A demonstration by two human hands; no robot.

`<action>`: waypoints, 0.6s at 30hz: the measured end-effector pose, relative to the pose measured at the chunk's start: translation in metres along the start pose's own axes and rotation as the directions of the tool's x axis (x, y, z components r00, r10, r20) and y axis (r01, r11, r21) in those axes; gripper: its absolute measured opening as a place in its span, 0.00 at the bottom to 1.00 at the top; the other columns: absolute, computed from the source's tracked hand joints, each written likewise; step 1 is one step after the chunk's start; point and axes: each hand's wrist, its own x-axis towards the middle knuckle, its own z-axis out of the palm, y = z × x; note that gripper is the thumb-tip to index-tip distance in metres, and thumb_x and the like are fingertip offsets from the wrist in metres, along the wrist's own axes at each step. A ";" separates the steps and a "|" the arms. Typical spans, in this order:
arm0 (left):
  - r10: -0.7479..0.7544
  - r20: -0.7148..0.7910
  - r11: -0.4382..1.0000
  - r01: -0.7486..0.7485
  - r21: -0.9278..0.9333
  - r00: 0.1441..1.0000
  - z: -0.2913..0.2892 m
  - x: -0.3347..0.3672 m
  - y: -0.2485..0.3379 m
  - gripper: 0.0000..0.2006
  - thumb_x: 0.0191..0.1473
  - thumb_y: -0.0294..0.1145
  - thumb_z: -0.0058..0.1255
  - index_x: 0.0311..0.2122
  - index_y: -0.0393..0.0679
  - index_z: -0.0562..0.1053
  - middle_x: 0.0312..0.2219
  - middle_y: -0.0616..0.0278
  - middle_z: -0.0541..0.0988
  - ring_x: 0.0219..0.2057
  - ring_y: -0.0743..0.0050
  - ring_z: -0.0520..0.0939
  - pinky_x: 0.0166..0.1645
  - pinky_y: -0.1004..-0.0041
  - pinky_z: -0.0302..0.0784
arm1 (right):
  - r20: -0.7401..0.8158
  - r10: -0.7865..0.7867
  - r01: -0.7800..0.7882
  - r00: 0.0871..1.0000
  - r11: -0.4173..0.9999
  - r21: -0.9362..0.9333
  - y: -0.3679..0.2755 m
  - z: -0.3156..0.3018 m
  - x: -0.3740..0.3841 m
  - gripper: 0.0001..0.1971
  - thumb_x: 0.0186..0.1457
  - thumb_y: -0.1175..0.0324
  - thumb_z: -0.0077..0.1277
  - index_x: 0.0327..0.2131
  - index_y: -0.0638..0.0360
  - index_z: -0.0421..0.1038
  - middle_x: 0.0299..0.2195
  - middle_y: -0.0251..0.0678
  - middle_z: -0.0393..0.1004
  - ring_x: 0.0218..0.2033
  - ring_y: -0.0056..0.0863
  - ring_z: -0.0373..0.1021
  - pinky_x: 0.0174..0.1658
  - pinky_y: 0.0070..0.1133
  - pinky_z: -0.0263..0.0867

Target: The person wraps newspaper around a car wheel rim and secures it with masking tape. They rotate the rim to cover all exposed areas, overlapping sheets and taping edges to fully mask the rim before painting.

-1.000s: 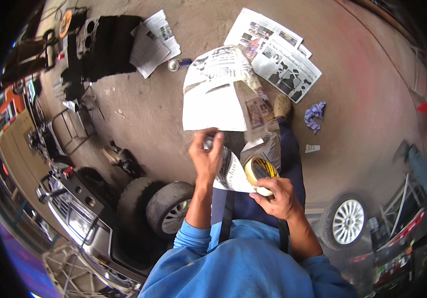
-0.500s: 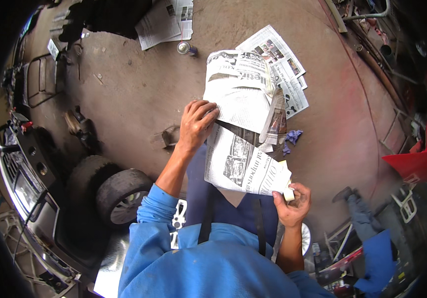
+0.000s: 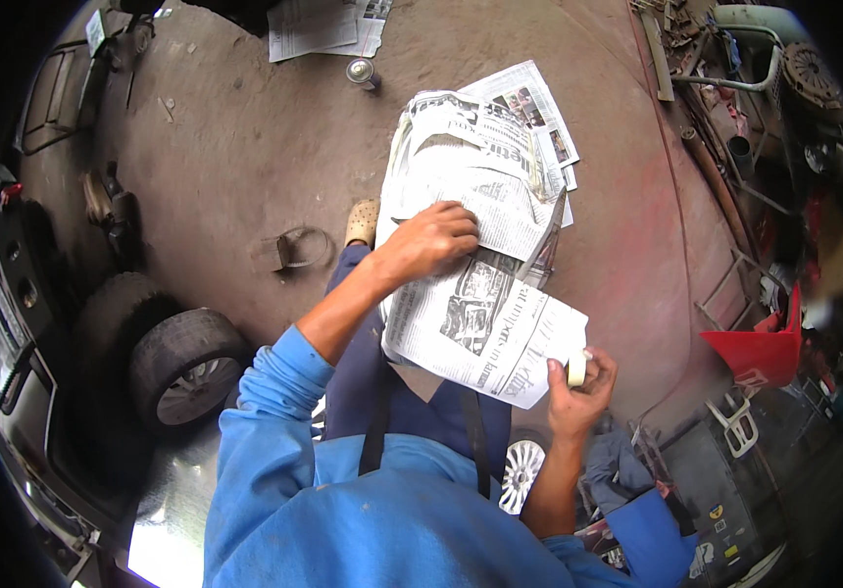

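A bundle covered in newspaper [image 3: 480, 196] extends from my lap toward the floor ahead. My left hand [image 3: 429, 238] rests on its upper side, fingers bent and close together on the paper; the fingertips are partly hidden. A loose newspaper flap [image 3: 485, 333] spreads over my thighs, toward my right hand. At the flap's right corner, my right hand [image 3: 580, 392] is closed on a cream roll of masking tape [image 3: 576, 368], held between thumb and fingers. What lies under the newspaper is hidden.
More newspaper sheets [image 3: 539, 103] lie beyond the bundle. A spray can [image 3: 362, 73] stands farther off. Wheels [image 3: 191, 367] and a vehicle are at left. A red panel [image 3: 760, 343] and metal scrap [image 3: 735, 147] lie at right. Another person's blue sleeve [image 3: 647, 534] shows at lower right.
My left hand has moved right, farther onto the newspaper. The flap lies flatter and wider. My right hand still holds the tape roll; the whole view has shifted.
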 end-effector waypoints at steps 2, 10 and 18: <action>-0.127 -0.006 0.982 0.125 -0.141 0.992 0.003 0.010 0.012 0.09 0.41 0.24 0.55 0.31 0.34 0.73 0.39 0.54 0.77 0.42 0.57 0.77 0.47 0.63 0.72 | -0.003 0.042 -0.042 0.999 0.999 -0.016 0.000 -0.002 0.009 0.22 0.45 0.81 0.58 0.43 0.63 0.61 0.30 0.41 0.74 0.32 0.22 0.71 0.35 0.18 0.66; -0.256 -0.374 0.949 0.306 0.079 0.891 -0.035 0.000 0.015 0.10 0.47 0.29 0.55 0.36 0.39 0.77 0.41 0.55 0.78 0.41 0.62 0.79 0.46 0.67 0.73 | 0.124 -0.019 0.017 0.992 1.000 0.019 -0.009 -0.009 0.013 0.21 0.43 0.81 0.59 0.41 0.61 0.62 0.29 0.42 0.76 0.30 0.21 0.72 0.34 0.17 0.66; -0.854 0.032 0.354 0.624 -0.697 0.520 -0.032 -0.055 -0.024 0.11 0.53 0.26 0.52 0.42 0.35 0.75 0.34 0.60 0.80 0.36 0.75 0.78 0.44 0.77 0.73 | 0.347 -0.456 0.514 0.820 0.852 -0.096 -0.072 0.009 0.017 0.18 0.36 0.80 0.61 0.35 0.59 0.68 0.25 0.38 0.75 0.21 0.30 0.73 0.23 0.23 0.67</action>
